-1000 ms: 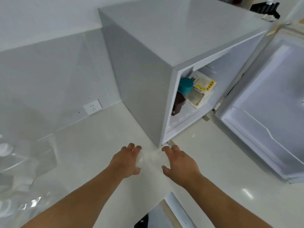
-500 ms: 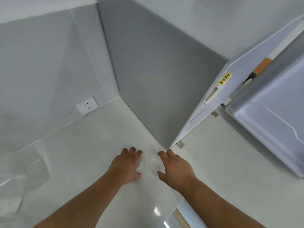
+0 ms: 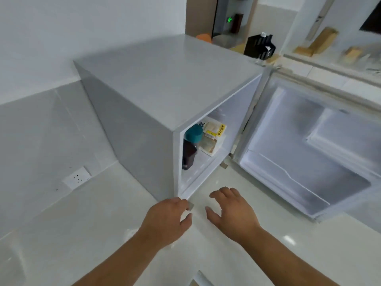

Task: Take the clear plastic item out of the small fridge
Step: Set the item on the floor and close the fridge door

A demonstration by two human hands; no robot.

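Observation:
The small grey fridge (image 3: pixel 165 96) stands on the white counter with its door (image 3: pixel 309 149) swung open to the right. Inside I see a dark bottle with a teal cap (image 3: pixel 192 141) and a bread pack with a yellow label (image 3: pixel 213 137). My left hand (image 3: pixel 167 219) and my right hand (image 3: pixel 231 211) hover low over the counter just in front of the fridge's near corner, a palm's width apart, with nothing between them. A faint clear glint (image 3: pixel 132 232) shows on the counter beside my left wrist; I cannot tell whether it is the clear plastic item.
A wall socket (image 3: pixel 77 178) sits low on the left backsplash. Behind the fridge stand a black knife block (image 3: pixel 259 46) and wooden pieces on a ledge (image 3: pixel 321 42). The counter's front edge (image 3: pixel 200 277) runs just below my forearms.
My hands held a clear item between them on the counter; now they are apart and empty, shifted right toward the fridge opening. The view has lifted and shows the fridge's inside again.

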